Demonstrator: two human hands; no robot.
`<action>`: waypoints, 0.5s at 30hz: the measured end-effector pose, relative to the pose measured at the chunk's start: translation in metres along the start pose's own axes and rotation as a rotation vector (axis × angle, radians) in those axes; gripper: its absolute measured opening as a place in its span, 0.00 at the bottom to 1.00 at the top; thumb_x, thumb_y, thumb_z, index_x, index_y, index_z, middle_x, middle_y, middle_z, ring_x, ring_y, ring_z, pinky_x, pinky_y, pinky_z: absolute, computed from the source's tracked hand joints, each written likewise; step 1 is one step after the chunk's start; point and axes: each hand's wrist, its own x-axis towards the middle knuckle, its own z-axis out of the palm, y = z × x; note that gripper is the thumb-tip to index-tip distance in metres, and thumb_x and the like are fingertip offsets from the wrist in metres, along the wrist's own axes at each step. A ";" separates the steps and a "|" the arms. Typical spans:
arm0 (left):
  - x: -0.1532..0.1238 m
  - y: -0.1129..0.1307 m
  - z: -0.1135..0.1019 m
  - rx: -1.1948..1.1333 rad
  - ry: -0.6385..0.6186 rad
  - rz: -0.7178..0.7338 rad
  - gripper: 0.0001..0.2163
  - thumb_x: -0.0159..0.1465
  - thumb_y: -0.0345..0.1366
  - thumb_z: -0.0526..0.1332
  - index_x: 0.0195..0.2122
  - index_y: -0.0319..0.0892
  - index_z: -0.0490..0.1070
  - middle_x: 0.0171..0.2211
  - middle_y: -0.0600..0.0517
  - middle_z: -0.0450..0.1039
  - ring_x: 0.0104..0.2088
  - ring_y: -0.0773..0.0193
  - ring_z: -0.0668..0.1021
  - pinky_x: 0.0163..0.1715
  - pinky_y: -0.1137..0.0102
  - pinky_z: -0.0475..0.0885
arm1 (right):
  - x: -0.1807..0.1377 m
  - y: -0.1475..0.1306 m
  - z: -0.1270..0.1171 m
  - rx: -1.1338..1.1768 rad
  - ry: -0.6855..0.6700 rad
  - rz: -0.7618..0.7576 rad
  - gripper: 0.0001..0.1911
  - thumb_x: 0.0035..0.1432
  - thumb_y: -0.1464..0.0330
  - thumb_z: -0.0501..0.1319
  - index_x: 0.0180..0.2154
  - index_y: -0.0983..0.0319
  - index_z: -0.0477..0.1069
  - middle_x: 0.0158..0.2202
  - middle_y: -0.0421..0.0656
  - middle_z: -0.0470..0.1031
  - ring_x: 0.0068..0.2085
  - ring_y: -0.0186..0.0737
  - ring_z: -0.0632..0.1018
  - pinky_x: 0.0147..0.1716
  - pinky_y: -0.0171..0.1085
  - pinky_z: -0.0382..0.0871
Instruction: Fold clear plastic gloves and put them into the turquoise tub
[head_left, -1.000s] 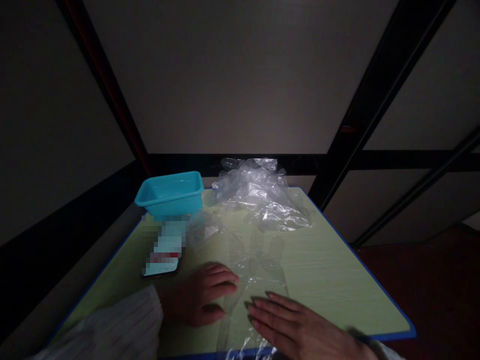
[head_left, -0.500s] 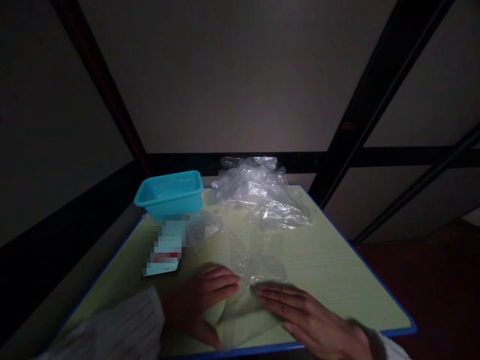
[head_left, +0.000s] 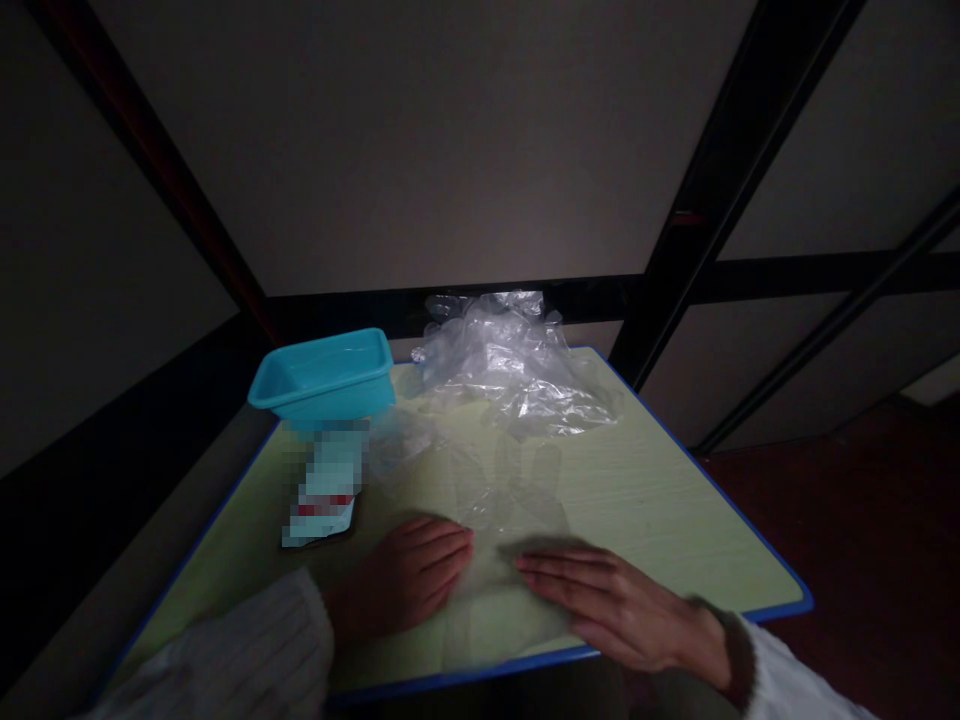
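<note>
The right hand [head_left: 622, 605] lies low and flat, fingers straight and together, gripping nothing visible. The left hand [head_left: 420, 572] faces it, fingers close together and slightly bent; its thumb is hidden, so I cannot tell whether it pinches any film. Between them, on the near part of the counter [head_left: 660, 500], a clear plastic glove [head_left: 517, 505] lies spread, its finger shapes pointing to the far side. The step in hand looks like smoothing this sheet flat. The next move seems to call for light, even pressure — such thin film could cling or wrinkle easily.

Just beyond sits a loose scrap of film [head_left: 405, 445], and left of it a flat, rounded-cornered phone [head_left: 326, 500], its screen pixelated. At the far side, a glossy, crumpled heap of clear film [head_left: 510, 360] catches the light — right of a smooth blue rectangular bin [head_left: 330, 400]. The counter is pale, faintly grained, blue-edged.
</note>
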 end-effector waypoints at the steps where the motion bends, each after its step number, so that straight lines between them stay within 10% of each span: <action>1: 0.001 0.000 -0.001 0.002 0.002 0.006 0.13 0.67 0.28 0.46 0.43 0.34 0.69 0.39 0.46 0.78 0.39 0.61 0.78 0.38 0.66 0.73 | 0.000 0.000 0.000 -0.038 -0.019 -0.016 0.25 0.67 0.63 0.43 0.57 0.74 0.57 0.58 0.56 0.62 0.60 0.43 0.62 0.55 0.45 0.62; 15: -0.001 -0.002 0.001 -0.127 -0.055 -0.027 0.13 0.65 0.26 0.47 0.44 0.36 0.70 0.41 0.47 0.77 0.40 0.61 0.76 0.40 0.65 0.70 | -0.001 0.001 -0.003 -0.320 -0.057 0.002 0.19 0.65 0.73 0.46 0.52 0.74 0.65 0.55 0.53 0.67 0.56 0.44 0.68 0.53 0.42 0.67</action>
